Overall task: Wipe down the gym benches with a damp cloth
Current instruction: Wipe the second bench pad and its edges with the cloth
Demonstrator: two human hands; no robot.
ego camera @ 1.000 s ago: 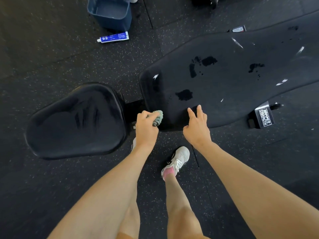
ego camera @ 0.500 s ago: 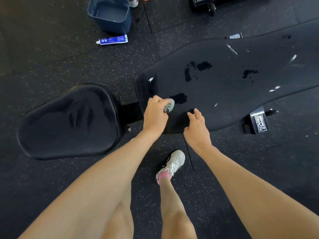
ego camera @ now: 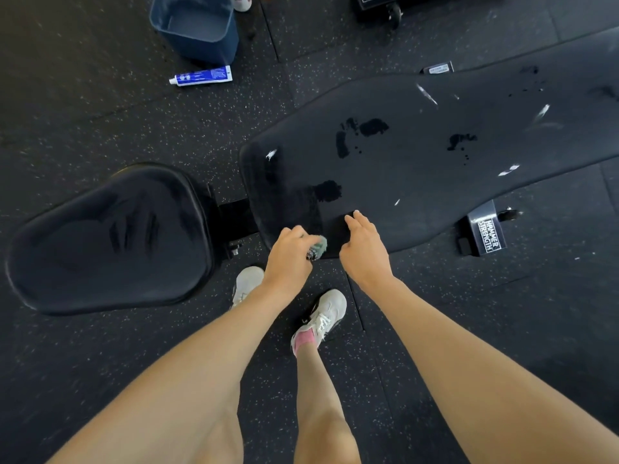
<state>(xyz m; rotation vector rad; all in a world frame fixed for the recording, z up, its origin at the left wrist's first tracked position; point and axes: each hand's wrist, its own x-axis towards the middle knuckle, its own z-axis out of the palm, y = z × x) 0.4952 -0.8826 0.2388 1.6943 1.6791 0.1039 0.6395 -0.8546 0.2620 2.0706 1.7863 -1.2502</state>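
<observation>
A scrunched-up green cloth (ego camera: 318, 248) is gripped in the left hand (ego camera: 289, 256), right at the near edge of the bench's back pad (ego camera: 435, 169), roughly its 7 o'clock corner. The right hand (ego camera: 363, 249) is rested on that same edge just beside it, fingers loose, nothing held. Wet blotches are seen across the pad. The seat pad (ego camera: 110, 242) is found at 9 o'clock.

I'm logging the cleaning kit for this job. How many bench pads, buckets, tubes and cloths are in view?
Bench pads: 2, the seat pad and the back pad
Buckets: 1, the blue bucket
Tubes: 1, the blue and white tube
Cloths: 1, the cloth gripped by the left hand
Total: 5
</observation>
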